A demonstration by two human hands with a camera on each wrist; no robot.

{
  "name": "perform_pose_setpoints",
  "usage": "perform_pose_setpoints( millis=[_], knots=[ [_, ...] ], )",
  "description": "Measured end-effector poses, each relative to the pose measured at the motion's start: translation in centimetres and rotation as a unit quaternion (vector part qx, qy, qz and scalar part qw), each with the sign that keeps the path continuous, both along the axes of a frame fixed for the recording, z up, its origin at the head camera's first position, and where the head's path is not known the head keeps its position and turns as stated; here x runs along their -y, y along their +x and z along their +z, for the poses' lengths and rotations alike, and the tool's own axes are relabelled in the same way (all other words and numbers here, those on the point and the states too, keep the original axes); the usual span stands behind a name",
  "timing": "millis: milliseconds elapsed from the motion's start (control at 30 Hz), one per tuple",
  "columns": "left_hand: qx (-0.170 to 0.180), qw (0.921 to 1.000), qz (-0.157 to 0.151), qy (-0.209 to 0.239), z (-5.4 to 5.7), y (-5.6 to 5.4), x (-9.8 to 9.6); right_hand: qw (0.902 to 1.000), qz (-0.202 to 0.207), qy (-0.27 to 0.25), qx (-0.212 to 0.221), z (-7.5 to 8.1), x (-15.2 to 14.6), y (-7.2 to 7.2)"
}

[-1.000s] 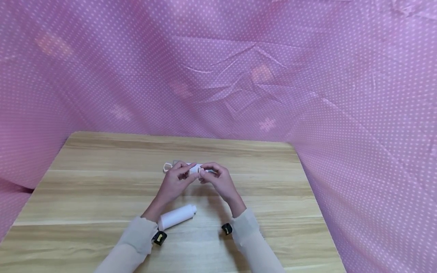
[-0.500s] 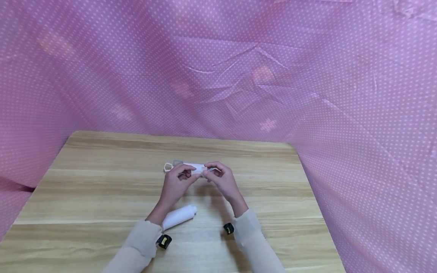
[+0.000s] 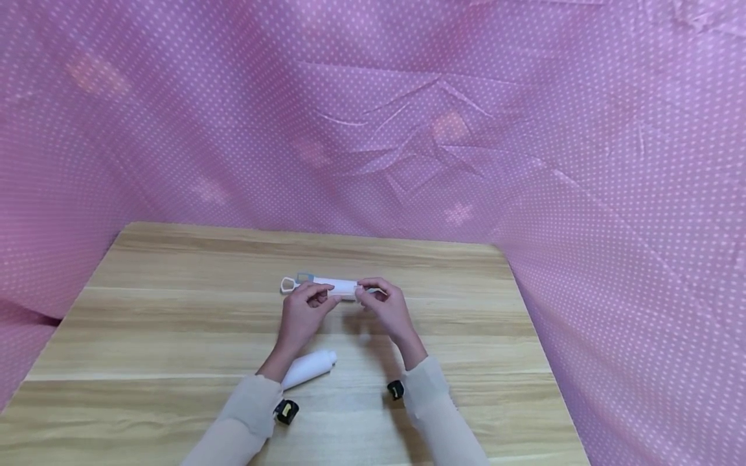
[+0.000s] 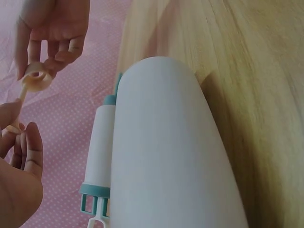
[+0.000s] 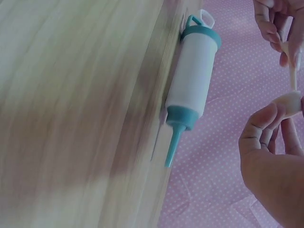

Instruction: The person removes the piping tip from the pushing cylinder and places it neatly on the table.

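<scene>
My right hand (image 3: 386,309) holds a small cream ring (image 4: 37,78) that looks like a roll of tape, fingertips and thumb on its rim. From it a narrow cream strip (image 5: 292,78) runs across to my left hand (image 3: 300,323), which pinches the far end between thumb and fingers. In the head view the strip is hard to make out. Beyond the hands lies a white plunger syringe (image 5: 192,71) with teal ends and a narrow teal nozzle. A smooth white bottle (image 3: 309,369) lies on its side by my left wrist, partly hidden by it.
The wood-grain table (image 3: 175,323) extends around both hands. Pink dotted cloth (image 3: 373,129) hangs behind it and on both sides. A black wrist camera (image 3: 287,411) sits at the left cuff, another camera (image 3: 395,389) at the right.
My hands have drawn apart, the right one shifting to the right with the roll. The gap between them has widened, baring more of the syringe behind. The left forearm has shifted slightly right.
</scene>
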State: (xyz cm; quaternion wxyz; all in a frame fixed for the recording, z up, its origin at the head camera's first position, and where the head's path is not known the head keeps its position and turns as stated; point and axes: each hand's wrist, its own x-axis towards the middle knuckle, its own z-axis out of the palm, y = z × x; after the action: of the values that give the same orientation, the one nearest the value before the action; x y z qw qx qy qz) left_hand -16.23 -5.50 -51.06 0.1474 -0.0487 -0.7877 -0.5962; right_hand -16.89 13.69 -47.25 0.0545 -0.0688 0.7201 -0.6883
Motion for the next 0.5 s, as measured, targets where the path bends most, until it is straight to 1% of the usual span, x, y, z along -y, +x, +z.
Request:
perform_pose_setpoints(
  millis=[133, 200, 300, 367, 433, 500],
  knots=[
    [0.006, 0.9999, 0.01, -0.006, -0.3, 0.1, -0.2, 0.9997, 0.001, 0.023, 0.011, -0.3, -0.8, 0.2],
    [0.016, 0.9997, 0.015, -0.01, -0.5, 0.1, -0.4, 0.9993, 0.0, 0.037, 0.009, -0.5, -1.2, 0.3],
    [0.038, 0.9989, 0.024, -0.011, -0.8, 0.2, -0.8, 0.9989, -0.016, 0.044, -0.001, -2.1, -2.0, -0.3],
    [0.049, 0.9984, 0.027, -0.003, -1.1, 0.1, -1.1, 0.9984, -0.03, 0.046, -0.01, -3.2, -2.3, -0.7],
    [0.05, 0.9983, 0.031, 0.008, -1.4, 0.2, -1.4, 0.9978, -0.045, 0.047, -0.014, -4.4, -2.7, -1.1],
    [0.045, 0.9983, 0.032, 0.017, -1.7, 0.1, -1.6, 0.9969, -0.057, 0.052, -0.016, -4.8, -3.0, -1.1]
  ],
)
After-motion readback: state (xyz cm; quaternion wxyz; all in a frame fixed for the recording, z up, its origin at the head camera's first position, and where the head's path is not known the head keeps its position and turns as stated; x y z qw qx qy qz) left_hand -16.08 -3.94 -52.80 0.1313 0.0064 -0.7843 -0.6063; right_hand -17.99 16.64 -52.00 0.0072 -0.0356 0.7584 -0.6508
